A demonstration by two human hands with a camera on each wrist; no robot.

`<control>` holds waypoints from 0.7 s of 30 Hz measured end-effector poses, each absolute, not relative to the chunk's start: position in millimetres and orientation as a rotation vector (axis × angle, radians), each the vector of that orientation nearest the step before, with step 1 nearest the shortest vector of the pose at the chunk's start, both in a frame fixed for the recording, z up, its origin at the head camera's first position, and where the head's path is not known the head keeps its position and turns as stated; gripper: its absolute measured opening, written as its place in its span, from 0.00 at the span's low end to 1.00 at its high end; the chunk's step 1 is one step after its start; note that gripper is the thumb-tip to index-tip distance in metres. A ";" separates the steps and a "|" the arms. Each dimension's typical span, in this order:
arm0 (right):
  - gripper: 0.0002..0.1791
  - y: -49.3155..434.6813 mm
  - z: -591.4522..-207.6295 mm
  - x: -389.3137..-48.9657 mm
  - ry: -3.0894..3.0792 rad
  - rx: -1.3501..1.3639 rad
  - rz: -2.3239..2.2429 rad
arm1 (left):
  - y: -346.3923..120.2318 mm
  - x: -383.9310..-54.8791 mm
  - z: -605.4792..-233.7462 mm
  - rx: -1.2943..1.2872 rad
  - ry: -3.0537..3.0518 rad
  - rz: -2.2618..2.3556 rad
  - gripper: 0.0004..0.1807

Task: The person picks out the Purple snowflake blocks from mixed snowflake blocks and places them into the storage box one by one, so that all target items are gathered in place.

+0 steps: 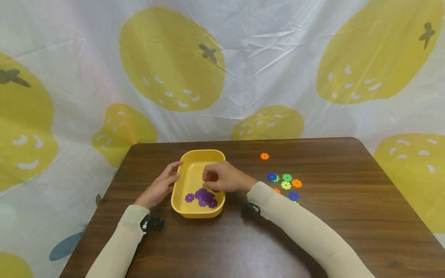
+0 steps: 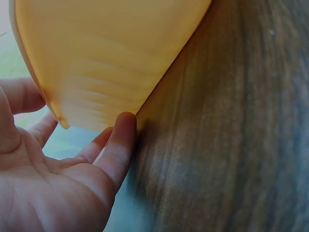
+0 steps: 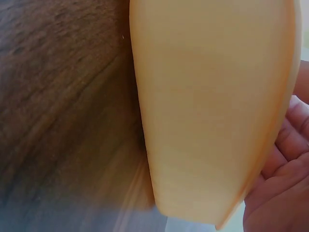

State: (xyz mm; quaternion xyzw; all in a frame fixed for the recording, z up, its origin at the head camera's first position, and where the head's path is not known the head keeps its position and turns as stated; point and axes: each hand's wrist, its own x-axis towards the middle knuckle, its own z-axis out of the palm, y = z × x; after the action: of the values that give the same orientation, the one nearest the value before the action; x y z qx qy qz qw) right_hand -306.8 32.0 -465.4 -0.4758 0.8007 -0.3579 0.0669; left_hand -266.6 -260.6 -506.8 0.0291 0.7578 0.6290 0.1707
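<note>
A yellow plastic tray (image 1: 199, 212) stands on the brown table, several purple flower-shaped discs (image 1: 206, 196) heaped toward its near end. My left hand (image 1: 160, 187) is at the tray's left side, fingers spread; in the left wrist view, fingertips (image 2: 126, 118) touch its outer wall. Over the tray's right rim reaches my right hand (image 1: 224, 177), its fingers bent inward above the heap. A bit of purple shows just below that hand. In the right wrist view the tray's wall hides the fingertips, and I cannot tell whether they hold a disc.
Right of the tray lie loose discs: blue (image 1: 293, 196), green (image 1: 287, 177), yellow-green (image 1: 286, 185) and orange (image 1: 297, 183). Another orange disc (image 1: 265, 156) lies farther back. My right forearm partly covers this group. A fruit-patterned curtain (image 1: 240, 77) hangs behind the table.
</note>
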 end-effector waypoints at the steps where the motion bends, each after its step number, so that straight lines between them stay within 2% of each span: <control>1: 0.06 32.8 -465.2 -306.6 2.425 -1.432 -1.079 | -260.4 -266.3 -506.9 0.083 2.151 1.786 0.29; 21: 0.03 62.0 -448.5 -293.5 2.469 -1.452 -1.147 | -261.4 -267.8 -507.1 0.097 2.147 1.788 0.29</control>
State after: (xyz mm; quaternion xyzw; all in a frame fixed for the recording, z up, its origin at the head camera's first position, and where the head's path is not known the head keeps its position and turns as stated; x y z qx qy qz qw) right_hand -293.5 62.0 -448.5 -0.4703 0.8000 -0.3715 0.0282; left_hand -267.8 -261.4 -507.1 0.0340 0.7564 0.6302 0.1721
